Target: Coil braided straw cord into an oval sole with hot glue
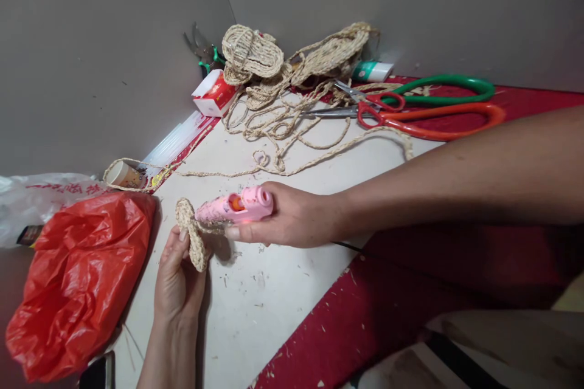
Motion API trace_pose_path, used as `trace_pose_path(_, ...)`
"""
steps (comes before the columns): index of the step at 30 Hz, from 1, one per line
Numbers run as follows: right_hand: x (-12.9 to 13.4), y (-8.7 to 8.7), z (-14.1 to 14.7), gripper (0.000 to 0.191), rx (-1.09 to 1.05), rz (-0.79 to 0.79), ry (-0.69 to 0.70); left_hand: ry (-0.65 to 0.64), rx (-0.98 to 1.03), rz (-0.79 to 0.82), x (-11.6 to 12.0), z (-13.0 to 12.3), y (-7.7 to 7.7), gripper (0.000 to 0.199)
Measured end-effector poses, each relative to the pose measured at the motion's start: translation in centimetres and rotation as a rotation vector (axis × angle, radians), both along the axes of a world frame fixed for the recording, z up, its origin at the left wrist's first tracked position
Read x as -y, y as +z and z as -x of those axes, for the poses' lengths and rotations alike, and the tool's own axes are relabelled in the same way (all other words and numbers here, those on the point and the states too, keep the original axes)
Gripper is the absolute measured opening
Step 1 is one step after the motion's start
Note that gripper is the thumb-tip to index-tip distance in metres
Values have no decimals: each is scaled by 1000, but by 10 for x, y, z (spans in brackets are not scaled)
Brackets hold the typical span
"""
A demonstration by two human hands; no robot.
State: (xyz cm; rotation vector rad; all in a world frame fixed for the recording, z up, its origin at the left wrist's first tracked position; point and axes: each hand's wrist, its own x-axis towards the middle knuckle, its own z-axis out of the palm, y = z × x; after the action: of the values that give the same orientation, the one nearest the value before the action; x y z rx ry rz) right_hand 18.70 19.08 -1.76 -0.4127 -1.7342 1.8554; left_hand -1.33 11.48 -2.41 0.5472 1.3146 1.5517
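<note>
My left hand point(176, 282) pinches a small coiled piece of braided straw cord point(197, 246), held upright above the pale work sheet. Wrapped round a pink glue gun point(237, 205), my right hand point(296, 216) points its tip leftward at the coiled piece. Nozzle and straw meet so closely that I cannot tell whether they touch. A short strand of the same cord runs from the piece toward my right thumb. Beneath my right wrist a dark cable point(349, 248) trails away to the right.
Bundles of straw cord point(253, 51) lie at the back, with loose loops spreading forward. Red-handled scissors point(371, 110) and large green-and-orange-handled shears point(456, 124) sit behind my right arm. Pliers point(203, 51), a small box point(214, 94), glue sticks point(176, 140), a paper cup point(124, 175) and a red bag point(86, 273) line the left.
</note>
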Motion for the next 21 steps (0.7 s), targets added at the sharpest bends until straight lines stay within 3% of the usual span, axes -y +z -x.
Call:
trace_pose_path(9, -1, 0, 0, 22, -55, -20, -12, -32, 0, -13, 1, 2, -1, 19)
trace_pose_path(21, -2, 2, -2, 25, 22, 3, -12, -33, -18, -8, 1, 2, 0, 18)
